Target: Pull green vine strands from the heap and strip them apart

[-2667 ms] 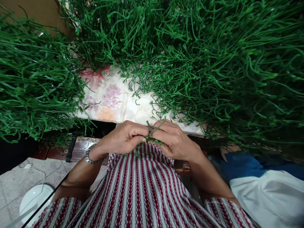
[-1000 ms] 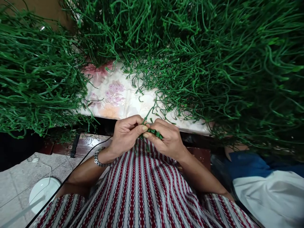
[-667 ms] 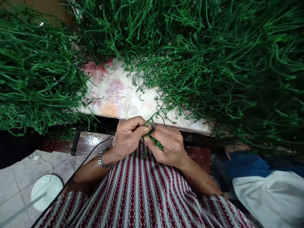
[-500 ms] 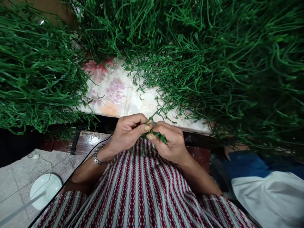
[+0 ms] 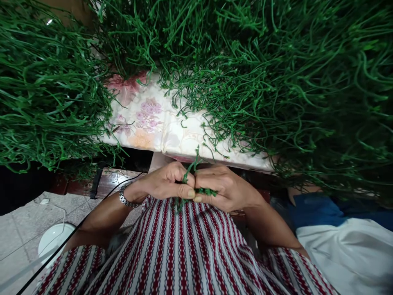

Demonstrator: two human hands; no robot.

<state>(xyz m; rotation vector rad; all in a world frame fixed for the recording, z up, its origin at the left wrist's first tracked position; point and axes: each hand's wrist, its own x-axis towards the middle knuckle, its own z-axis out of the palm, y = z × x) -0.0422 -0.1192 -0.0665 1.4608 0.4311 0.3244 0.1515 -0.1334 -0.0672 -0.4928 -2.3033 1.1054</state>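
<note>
1. two heaps of green stems crowd the table: a left heap (image 5: 52,102), and a wider right heap (image 5: 276,82) that spreads along the far side and down to the near edge.
2. between them shows a patch of floral tablecloth (image 5: 147,119), pale with pink, purple and orange blooms; a few loose stems stray onto it.
3. below the table edge, at left, are a dark red wooden surface (image 5: 113,176) with a black strap (image 5: 97,180), a black cord (image 5: 73,231) crossing near the left forearm, and a round white base (image 5: 50,239) on the tiled floor (image 5: 15,229).
4. at right, blue cloth (image 5: 316,209) and white cloth (image 5: 350,250) lie near the right elbow.
5. the small bunch of stems (image 5: 207,191) is between the hands, just off the table edge and in front of the striped garment (image 5: 184,246).
6. it is deep green, thin and knobbly; one stem pokes up, bent, and bits dangle underneath. the hands hide most of it.
7. the left hand (image 5: 167,182), bracelet at its wrist, pinches stems between thumb and curled forefinger.
8. the right hand (image 5: 227,186) curls round the bunch, fingers closed, knuckles against the left.
</note>
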